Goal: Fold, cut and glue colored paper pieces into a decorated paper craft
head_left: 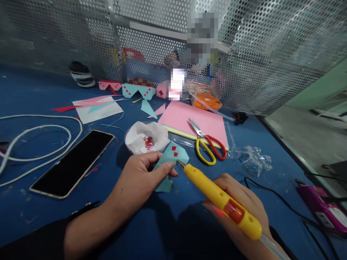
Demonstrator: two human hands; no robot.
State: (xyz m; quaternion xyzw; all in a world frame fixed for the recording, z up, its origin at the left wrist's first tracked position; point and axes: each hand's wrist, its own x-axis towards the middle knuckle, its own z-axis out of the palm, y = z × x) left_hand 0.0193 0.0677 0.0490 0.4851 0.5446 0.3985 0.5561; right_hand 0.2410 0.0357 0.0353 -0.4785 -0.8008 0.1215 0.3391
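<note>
My left hand [143,177] is closed on a light-blue folded paper cutout [169,157], thumb on top and fingers beneath. Two small red squares [175,154] sit on the paper's upper face. A yellow hot glue pen [211,189] with a red window and a clear stick at its back end is gripped in my right hand [244,206]. Its metal tip is at the paper's edge, beside my left thumb; whether it touches I cannot tell. Just behind the paper stands a bowl lined with white tissue [132,139], holding small coloured paper bits [148,142].
Red-and-yellow scissors [207,144] lie partly on a stack of pink paper [187,112]. A phone [73,164] and white cable [69,135] lie left. Decorated paper glasses [139,91] stand at the back by a perforated metal panel [151,43]. A purple device [322,207] sits right.
</note>
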